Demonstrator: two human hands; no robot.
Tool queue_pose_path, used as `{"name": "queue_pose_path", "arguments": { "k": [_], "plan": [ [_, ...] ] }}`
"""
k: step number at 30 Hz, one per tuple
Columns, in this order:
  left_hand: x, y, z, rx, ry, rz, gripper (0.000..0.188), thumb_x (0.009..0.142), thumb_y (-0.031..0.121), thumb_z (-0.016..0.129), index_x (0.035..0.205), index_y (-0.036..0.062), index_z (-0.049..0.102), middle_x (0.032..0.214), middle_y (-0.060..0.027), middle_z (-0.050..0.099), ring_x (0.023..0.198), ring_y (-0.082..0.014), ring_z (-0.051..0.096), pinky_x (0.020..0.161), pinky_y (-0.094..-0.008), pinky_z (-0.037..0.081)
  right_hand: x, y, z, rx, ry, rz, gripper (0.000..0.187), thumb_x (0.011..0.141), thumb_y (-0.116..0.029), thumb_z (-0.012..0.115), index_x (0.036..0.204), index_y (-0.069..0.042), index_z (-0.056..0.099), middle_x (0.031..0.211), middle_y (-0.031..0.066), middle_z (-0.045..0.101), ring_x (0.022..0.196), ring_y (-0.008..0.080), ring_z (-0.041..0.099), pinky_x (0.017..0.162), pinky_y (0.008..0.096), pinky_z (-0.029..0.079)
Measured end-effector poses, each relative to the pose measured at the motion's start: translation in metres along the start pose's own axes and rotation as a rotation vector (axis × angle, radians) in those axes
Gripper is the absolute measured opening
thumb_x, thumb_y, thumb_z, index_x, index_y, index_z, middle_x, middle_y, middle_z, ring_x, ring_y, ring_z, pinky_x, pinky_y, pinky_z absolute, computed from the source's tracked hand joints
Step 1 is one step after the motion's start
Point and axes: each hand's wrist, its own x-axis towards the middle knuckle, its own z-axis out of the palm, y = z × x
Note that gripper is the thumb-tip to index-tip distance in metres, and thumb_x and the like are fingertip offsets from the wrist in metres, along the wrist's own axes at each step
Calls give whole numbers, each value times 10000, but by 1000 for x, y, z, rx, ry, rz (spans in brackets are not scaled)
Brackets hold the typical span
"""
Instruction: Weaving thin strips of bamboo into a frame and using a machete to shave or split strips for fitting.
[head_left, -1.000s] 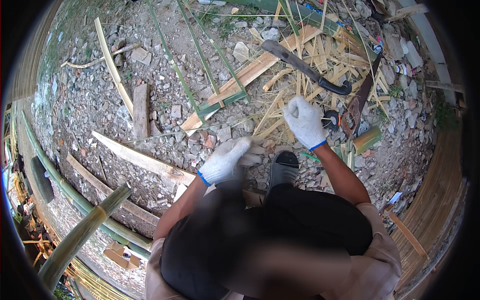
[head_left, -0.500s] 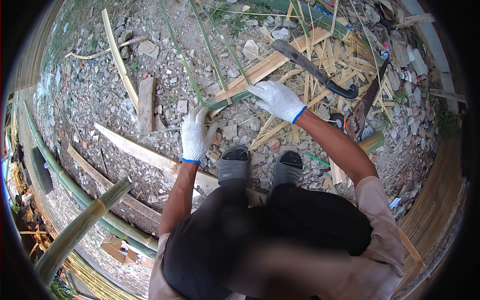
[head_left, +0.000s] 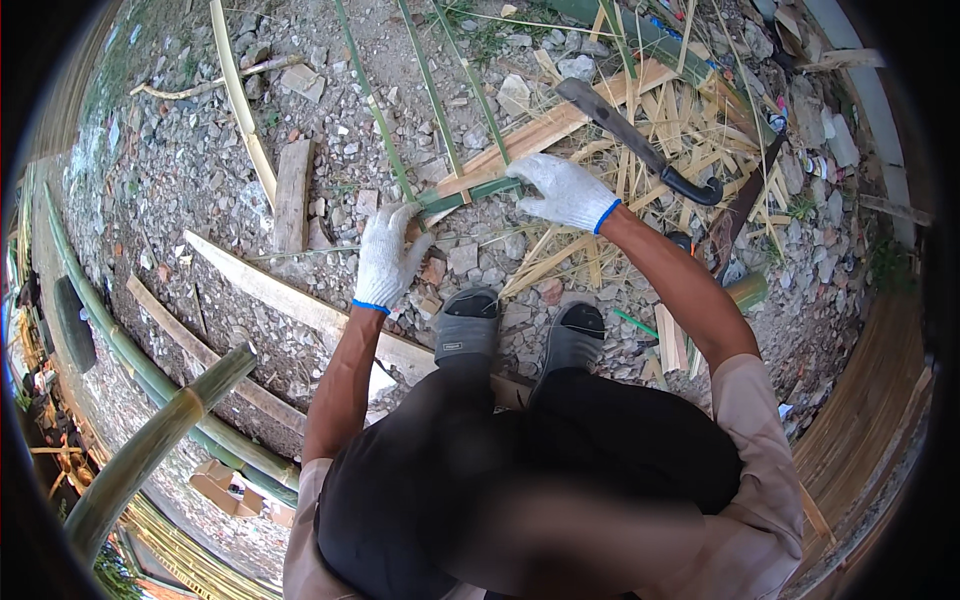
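A short green bamboo strip (head_left: 478, 191) lies crosswise in front of my feet, over the near ends of several long, thin green bamboo strips (head_left: 428, 90) that run away from me. My left hand (head_left: 387, 258), in a white knit glove with a blue cuff, has its fingers curled at the crosswise strip's left end, with the thumb on the near side. At the right end, my gloved right hand (head_left: 570, 193) takes the strip between fingers and thumb. Under the strips lies a pale split bamboo board (head_left: 540, 128).
A dark-handled, hooked blade tool (head_left: 640, 140) rests among bamboo shavings (head_left: 690, 120) at the right, near a saw-like blade (head_left: 745, 200). A wood block (head_left: 293, 195) and a long pale slat (head_left: 265, 292) lie left. A bamboo pole (head_left: 160, 445) juts up at lower left.
The view has shifted slightly. My left thumb has come up toward the crosswise strip, and my right thumb now shows below its right end. Both hands stay at the strip's ends.
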Motion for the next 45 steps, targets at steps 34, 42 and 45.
{"name": "queue_pose_path", "arguments": {
  "k": [34,42,45],
  "plan": [
    [10,-18,1,-50,-14,161,247,875,139,820,1070,45,701,1048,-160,726,1017,-389,677,893,-494,536,3,-1,-7,95,-115,78,320,918,-237,727,1194,-87,666,1104,157,722,1066,350,712,940,463,569],
    [9,-22,3,-54,0,185,252,875,140,824,1073,55,693,1035,-161,721,1008,-395,675,885,-494,534,8,0,-7,93,-114,116,309,938,-246,750,1194,-85,685,1085,151,745,1031,326,727,923,443,579],
    [11,-18,3,-71,-7,189,249,875,136,824,1068,56,689,1030,-161,716,1000,-395,673,876,-495,532,6,0,-9,84,-123,134,300,944,-250,749,1188,-87,687,1082,148,748,1026,325,730,913,442,582]
  ]
}}
